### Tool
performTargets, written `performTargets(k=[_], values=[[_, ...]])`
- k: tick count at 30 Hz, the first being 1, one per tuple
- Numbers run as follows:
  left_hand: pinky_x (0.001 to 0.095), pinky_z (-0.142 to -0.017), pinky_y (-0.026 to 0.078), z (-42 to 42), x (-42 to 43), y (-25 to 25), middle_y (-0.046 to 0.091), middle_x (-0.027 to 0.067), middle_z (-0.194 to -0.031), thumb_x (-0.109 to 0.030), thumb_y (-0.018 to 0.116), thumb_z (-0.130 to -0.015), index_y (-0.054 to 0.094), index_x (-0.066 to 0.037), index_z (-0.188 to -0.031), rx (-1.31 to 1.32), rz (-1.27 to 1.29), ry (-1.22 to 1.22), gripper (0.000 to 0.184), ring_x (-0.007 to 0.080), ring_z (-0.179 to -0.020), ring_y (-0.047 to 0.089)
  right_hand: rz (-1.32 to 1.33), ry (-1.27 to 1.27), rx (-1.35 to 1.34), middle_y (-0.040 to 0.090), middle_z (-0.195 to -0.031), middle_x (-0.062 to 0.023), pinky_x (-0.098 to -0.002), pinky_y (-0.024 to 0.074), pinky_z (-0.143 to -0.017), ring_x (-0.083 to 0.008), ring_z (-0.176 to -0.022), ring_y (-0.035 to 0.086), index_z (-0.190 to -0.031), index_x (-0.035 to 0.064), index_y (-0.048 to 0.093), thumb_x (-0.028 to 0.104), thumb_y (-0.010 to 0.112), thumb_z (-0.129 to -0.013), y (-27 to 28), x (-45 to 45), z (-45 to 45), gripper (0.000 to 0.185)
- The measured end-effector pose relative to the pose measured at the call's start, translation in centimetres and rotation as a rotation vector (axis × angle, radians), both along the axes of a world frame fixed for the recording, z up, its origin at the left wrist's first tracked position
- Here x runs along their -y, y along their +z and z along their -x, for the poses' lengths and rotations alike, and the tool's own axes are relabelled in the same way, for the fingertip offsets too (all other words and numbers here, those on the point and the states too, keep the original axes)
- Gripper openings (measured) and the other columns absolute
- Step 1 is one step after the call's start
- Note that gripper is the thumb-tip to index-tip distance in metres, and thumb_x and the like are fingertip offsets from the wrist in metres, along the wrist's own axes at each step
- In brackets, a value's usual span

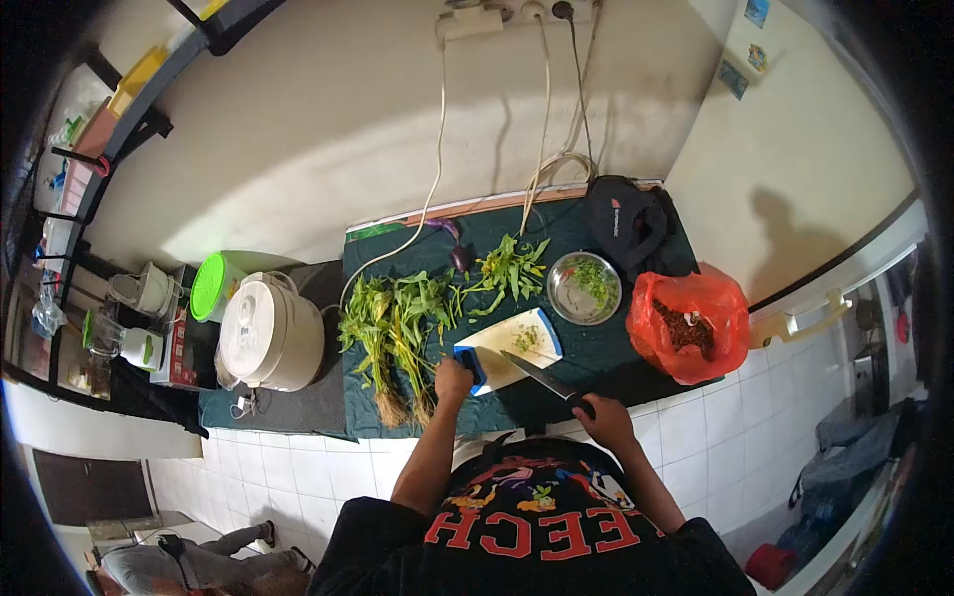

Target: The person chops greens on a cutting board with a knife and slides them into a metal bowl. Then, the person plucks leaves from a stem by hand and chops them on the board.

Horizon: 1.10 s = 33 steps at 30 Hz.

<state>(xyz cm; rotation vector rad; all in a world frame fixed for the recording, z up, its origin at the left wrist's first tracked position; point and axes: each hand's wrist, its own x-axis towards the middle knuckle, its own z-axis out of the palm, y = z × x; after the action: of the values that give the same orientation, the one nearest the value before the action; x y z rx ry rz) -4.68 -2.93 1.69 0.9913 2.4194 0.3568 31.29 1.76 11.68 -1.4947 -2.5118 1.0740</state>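
My left hand (454, 380) is closed at the left end of the white cutting board (505, 370), by its blue handle; its exact grip is too small to make out. My right hand (604, 421) is wrapped round the black handle of a knife (542, 375), whose blade lies over the board and points up and left. Small chopped green bits (527, 339) rest on the board. Left of it lie bunches of leafy greens (397, 318) with roots toward me. Above the board are loose leafy stems (510, 267). A metal bowl (570, 301) holds cut greens.
A red plastic bag (686, 363) stands at the table's right, near a black cap (624, 221). An eggplant (460, 259) lies at the back. A white rice cooker (273, 333) and green-lidded container (208, 288) are left. Cables hang behind. Another person (189, 564) is at lower left.
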Motion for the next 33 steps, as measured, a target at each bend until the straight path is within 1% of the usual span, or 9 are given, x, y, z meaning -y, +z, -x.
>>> performTargets(k=[3,6,9,12,15,20,23,29,33], values=[[0.0505,-0.080,0.055,-0.2,0.0,1.5,0.066,0.0303,-0.098,-0.026,0.076,-0.071,0.053,0.008,-0.107,0.022,0.087,0.045,0.055,0.0444,-0.093,0.066,-0.011,0.004,-0.028,0.069,-0.096,-0.0212,-0.0503,0.0514,-0.081,-0.0394,-0.092,0.066,-0.113,0.0063,0.063,0.045,0.059,-0.093,0.4,0.5,0.2,0.044],[0.0498,-0.080,0.055,-0.6,-0.5,1.2,0.065,0.0310,-0.099,-0.025,0.077,-0.072,0.050,0.007,-0.107,-0.046,-0.103,0.117,0.055,0.0446,-0.093,0.066,0.030,-0.016,-0.031,0.069,-0.096,-0.0219,-0.0508,0.0514,-0.081,-0.0394,-0.092,0.066,-0.113,0.0059,0.063,0.045,0.057,-0.094,0.6,1.0,0.7,0.044],[0.0468,-0.073,0.057,-0.5,-0.4,-0.9,0.065,0.0245,-0.095,-0.020,0.072,-0.078,0.044,0.003,-0.111,0.098,-0.333,0.178,0.050,0.0387,-0.090,0.067,0.054,-0.027,-0.030,0.068,-0.097,-0.0223,-0.0509,0.0515,-0.080,-0.0389,-0.092,0.066,-0.114,0.0056,0.062,0.045,0.056,-0.095,0.1,1.5,0.7,0.044],[0.0367,-0.061,0.055,-1.8,0.1,0.8,0.055,0.0079,-0.090,-0.003,0.058,-0.087,0.036,-0.004,-0.115,1.000,-0.633,0.498,0.036,0.0190,-0.076,0.061,0.052,-0.003,-0.039,0.068,-0.095,-0.0215,-0.0499,0.0515,-0.078,-0.0390,-0.090,0.066,-0.113,0.0041,0.061,0.043,0.056,-0.095,-0.6,1.7,1.1,0.043],[0.0377,-0.063,0.056,-1.4,2.5,-1.0,0.054,0.0071,-0.095,-0.001,0.057,-0.087,0.037,-0.006,-0.114,1.053,-0.685,0.499,0.034,0.0172,-0.073,0.058,-0.022,0.059,-0.079,0.068,-0.092,-0.0206,-0.0495,0.0512,-0.076,-0.0397,-0.088,0.066,-0.109,0.0026,0.060,0.040,0.056,-0.096,-1.0,1.7,1.3,0.040],[0.0373,-0.074,0.058,-3.1,3.3,3.6,0.053,0.0039,-0.101,0.000,0.053,-0.089,0.040,-0.010,-0.112,1.121,-0.852,0.484,0.029,0.0168,-0.085,0.059,-0.044,0.134,-0.106,0.067,-0.094,-0.0205,-0.0500,0.0516,-0.072,-0.0410,-0.086,0.065,-0.105,0.0027,0.057,0.035,0.055,-0.097,1.0,1.3,2.8,0.033],[0.0341,-0.074,0.056,-5.2,0.0,7.9,0.051,0.0047,-0.101,0.001,0.053,-0.088,0.040,-0.010,-0.111,1.001,-0.939,0.392,0.028,0.0155,-0.085,0.057,-0.191,0.038,-0.219,0.066,-0.089,-0.0221,-0.0510,0.0510,-0.068,-0.0433,-0.081,0.064,-0.103,0.0024,0.056,0.031,0.054,-0.098,1.2,0.3,3.8,0.029],[0.0313,-0.074,0.052,-8.8,-7.3,10.3,0.050,0.0070,-0.104,0.005,0.053,-0.085,0.037,-0.006,-0.113,0.925,-0.999,0.300,0.033,0.0167,-0.090,0.055,-0.266,-0.284,-0.260,0.065,-0.081,-0.0259,-0.0541,0.0485,-0.065,-0.0480,-0.076,0.062,-0.104,0.0009,0.055,0.030,0.051,-0.101,1.0,-4.9,5.5,0.030],[0.0308,-0.065,0.052,-10.4,-10.1,8.6,0.050,0.0100,-0.103,0.002,0.056,-0.085,0.036,-0.004,-0.112,0.826,-0.931,0.282,0.033,0.0167,-0.083,0.057,-0.084,-0.532,-0.191,0.065,-0.096,-0.0318,-0.0529,0.0504,-0.080,-0.0495,-0.094,0.062,-0.114,-0.0056,0.057,0.034,0.044,-0.102,0.2,-6.2,5.3,0.043]])
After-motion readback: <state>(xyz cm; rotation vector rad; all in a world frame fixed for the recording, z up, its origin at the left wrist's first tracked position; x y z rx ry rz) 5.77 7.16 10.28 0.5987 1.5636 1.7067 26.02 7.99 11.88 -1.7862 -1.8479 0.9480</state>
